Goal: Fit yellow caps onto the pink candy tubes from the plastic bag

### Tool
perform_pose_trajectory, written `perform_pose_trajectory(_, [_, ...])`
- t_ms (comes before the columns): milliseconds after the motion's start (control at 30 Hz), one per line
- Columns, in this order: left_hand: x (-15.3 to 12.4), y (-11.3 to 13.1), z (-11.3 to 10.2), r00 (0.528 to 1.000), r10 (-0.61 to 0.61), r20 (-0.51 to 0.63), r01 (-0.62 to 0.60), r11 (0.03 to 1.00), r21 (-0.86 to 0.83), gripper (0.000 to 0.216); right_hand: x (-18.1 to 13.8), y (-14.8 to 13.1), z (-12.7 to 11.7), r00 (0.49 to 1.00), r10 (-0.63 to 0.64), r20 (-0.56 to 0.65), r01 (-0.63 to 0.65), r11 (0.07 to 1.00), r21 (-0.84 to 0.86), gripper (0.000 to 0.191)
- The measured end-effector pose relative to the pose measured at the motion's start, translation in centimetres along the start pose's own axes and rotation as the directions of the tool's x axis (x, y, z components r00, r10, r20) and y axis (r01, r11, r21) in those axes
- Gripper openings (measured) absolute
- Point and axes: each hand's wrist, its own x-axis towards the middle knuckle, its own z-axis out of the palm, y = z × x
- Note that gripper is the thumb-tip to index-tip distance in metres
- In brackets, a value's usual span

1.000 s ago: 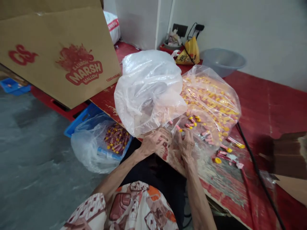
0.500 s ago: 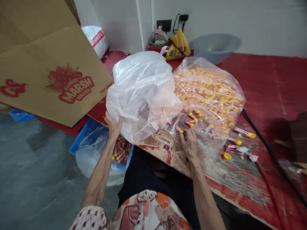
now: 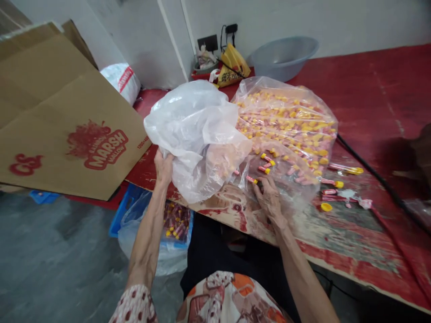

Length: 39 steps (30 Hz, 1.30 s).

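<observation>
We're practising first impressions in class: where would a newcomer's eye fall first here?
Probably on the clear bag of yellow-capped tubes, on the red table beyond the right hand. Next might come the cardboard box printed in red at far left, then the translucent white plastic at the left hand.

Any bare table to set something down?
Yes: red tabletop between filled bag, basin and black cable; also worn front strip between yellow cap and table edge. Crowded: left hand at white bag, right hand beside capped tubes.
</observation>
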Motion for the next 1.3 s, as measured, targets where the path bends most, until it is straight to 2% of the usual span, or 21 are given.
perform_pose_trajectory(67, [-1.3,-0.3,-1.7,0.989,-0.009,-0.150,0.030,0.990,0.136,0.050,0.0,0.1,0.1,1.000,-0.001,-0.003,0.001,1.000,-0.006,0.038])
perform_pose_trajectory(133, [-3.2,-0.3,-3.0,0.953,0.086,-0.290,-0.006,0.964,0.265,0.060,0.0,0.2,0.2,1.000,0.000,-0.001,0.000,1.000,-0.012,0.039])
perform_pose_trajectory(200, [-5.5,-0.1,-3.1,0.929,0.229,-0.292,-0.120,0.930,0.348,0.061,0.0,0.3,0.2,1.000,-0.003,0.001,0.003,1.000,-0.015,0.040])
perform_pose_trajectory(233, [-6.7,0.0,-2.6,0.930,0.285,-0.230,-0.191,0.913,0.361,0.055,0.0,0.3,0.2,1.000,-0.005,0.002,0.005,1.000,-0.017,0.040])
perform_pose_trajectory(300, [-8.9,0.2,-0.4,0.939,0.344,0.025,-0.332,0.884,0.330,0.037,-0.1,0.2,0.1,1.000,-0.003,0.003,0.004,1.000,-0.021,0.040])
perform_pose_trajectory(367, [-9.9,0.0,2.8,0.882,0.335,0.332,-0.424,0.871,0.247,0.030,-0.1,0.1,0.0,1.000,0.002,0.008,-0.001,1.000,-0.012,0.038])
perform_pose_trajectory(400, [-9.7,-0.3,4.5,0.846,0.309,0.435,-0.433,0.874,0.222,0.030,-0.1,0.0,-0.1,1.000,0.004,0.010,-0.004,1.000,-0.002,0.037])
perform_pose_trajectory(433, [-9.1,-0.6,6.0,0.829,0.271,0.489,-0.421,0.879,0.226,0.032,-0.1,-0.1,-0.1,1.000,0.005,0.012,-0.005,1.000,0.008,0.036])
perform_pose_trajectory(467, [-8.0,-1.1,7.4,0.838,0.230,0.495,-0.395,0.881,0.260,0.033,-0.2,-0.1,-0.2,1.000,0.006,0.012,-0.007,1.000,0.016,0.035])
perform_pose_trajectory(567, [-3.0,-2.2,10.3,0.934,0.108,0.341,-0.255,0.870,0.422,0.043,-0.2,-0.3,-0.1,1.000,0.010,0.007,-0.011,1.000,0.011,0.034])
perform_pose_trajectory(633, [0.6,-2.6,11.5,0.966,-0.002,0.260,-0.129,0.865,0.484,0.052,-0.2,-0.4,0.0,1.000,0.011,0.007,-0.011,1.000,-0.003,0.033])
perform_pose_trajectory(700, [3.2,-2.8,12.2,0.962,-0.106,0.252,-0.038,0.861,0.506,0.058,-0.2,-0.4,0.1,1.000,0.011,0.010,-0.011,1.000,-0.014,0.032])
perform_pose_trajectory(767, [4.0,-3.1,12.7,0.950,-0.144,0.275,-0.011,0.870,0.493,0.060,-0.2,-0.5,0.2,1.000,0.016,0.006,-0.016,1.000,-0.022,0.032])
perform_pose_trajectory(833, [3.4,-3.5,12.9,0.950,-0.123,0.287,-0.017,0.897,0.442,0.058,-0.2,-0.5,0.3,1.000,0.023,-0.011,-0.023,0.999,-0.024,0.032])
perform_pose_trajectory(933, [0.8,-4.3,12.3,0.959,-0.058,0.278,-0.043,0.938,0.345,0.050,-0.2,-0.5,0.4,0.999,0.025,-0.034,-0.025,1.000,-0.014,0.033])
perform_pose_trajectory(1167, [-5.5,-5.4,8.5,0.923,0.061,0.381,-0.178,0.944,0.278,0.037,0.0,0.0,0.1,0.992,0.038,-0.124,-0.034,0.999,0.033,0.038])
perform_pose_trajectory(1300, [-8.4,-5.3,7.2,0.929,0.140,0.342,-0.223,0.950,0.218,0.044,0.1,0.1,0.0,0.999,-0.013,-0.038,0.012,0.999,-0.046,0.043])
